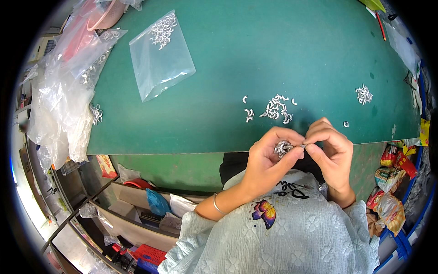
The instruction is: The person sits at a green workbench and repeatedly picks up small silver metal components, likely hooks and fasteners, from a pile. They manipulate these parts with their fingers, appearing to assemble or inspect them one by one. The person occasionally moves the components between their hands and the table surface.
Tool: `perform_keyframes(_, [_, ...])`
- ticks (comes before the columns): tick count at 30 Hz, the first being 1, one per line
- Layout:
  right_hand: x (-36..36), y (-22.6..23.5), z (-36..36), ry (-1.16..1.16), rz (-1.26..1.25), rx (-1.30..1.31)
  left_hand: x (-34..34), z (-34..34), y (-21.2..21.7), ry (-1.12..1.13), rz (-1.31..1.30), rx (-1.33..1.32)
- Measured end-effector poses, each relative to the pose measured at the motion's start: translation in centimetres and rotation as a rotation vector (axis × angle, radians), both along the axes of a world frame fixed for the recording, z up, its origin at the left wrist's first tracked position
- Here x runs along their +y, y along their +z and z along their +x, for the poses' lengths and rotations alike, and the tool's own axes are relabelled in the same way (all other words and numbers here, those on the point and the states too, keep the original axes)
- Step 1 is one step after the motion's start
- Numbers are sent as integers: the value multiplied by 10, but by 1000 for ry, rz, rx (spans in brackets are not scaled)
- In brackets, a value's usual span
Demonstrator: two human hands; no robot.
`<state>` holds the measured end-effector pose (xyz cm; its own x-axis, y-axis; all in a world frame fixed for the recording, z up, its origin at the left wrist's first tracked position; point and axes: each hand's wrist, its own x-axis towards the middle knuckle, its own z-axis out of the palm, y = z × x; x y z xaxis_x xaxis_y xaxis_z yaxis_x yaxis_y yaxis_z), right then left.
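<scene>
Green table (273,55) (shelves below) | left fingers (278,137) cup metal clips (283,147) | right fingers (319,139) pinch one

Two hands at the near edge of the green table (273,55): left hand (267,160), right hand (331,153). One clear zip bag (160,55) of small silver hooks on the table's far left. Two loose heaps of silver hooks on the table: one heap (276,108) just beyond the hands, one smaller heap (363,94) toward the table's right. One cluster of hooks (283,147) between the hands; individual pieces too small to count.
</scene>
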<state>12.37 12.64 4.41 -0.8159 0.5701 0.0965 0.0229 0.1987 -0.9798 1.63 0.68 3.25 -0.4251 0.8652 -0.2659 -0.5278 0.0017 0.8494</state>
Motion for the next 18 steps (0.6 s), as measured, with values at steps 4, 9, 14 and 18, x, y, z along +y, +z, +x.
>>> perform_keyframes(4, [-6, -9, 1, -38, -375, 4, 1, -5, -2, -47, -32, -96])
perform_keyframes(9, [11, -28, -10, -259, 252, -195, 0, -9, -26, -22, 192, -706])
perform_keyframes(14, [16, -48, -27, -284, 720, -263, 1, -5, -22, 81, 113, -397])
perform_keyframes(18, [16, -52, -30, -254, 795, -242, -2, -6, -12, 91, 31, -117])
